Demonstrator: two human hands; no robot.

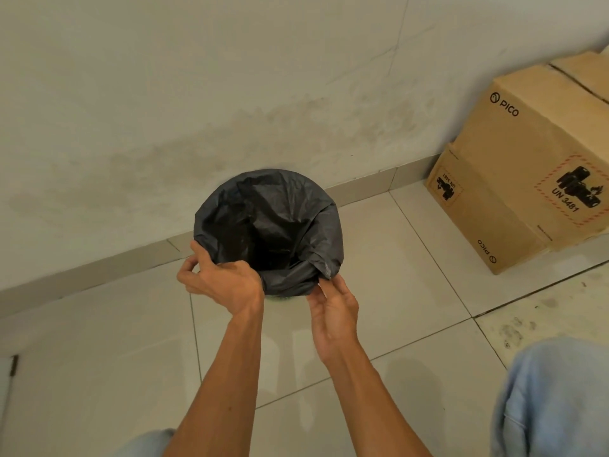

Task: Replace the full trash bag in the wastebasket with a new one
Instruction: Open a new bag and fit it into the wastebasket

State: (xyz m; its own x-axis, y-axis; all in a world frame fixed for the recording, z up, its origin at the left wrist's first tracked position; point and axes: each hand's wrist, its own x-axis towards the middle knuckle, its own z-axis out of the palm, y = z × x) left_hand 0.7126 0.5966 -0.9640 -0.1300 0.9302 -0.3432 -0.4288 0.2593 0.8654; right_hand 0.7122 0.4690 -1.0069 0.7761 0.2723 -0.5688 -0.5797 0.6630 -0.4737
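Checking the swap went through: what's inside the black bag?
Only dark, crinkled lining shows inside the black bag; its bottom is too dark to judge. The bag hides the wastebasket.

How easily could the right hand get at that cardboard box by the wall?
Probably yes, with a stretch. The right hand is pinching the black bag, and only bare floor tiles lie between it and the cardboard box.

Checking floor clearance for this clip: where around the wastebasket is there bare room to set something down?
Bare tile lies between the black bag and the cardboard boxes, and left of the left hand along the baseboard. It is crowded at the near rim, where both hands, the right hand too, grip the bag. The wall hems in the far side.
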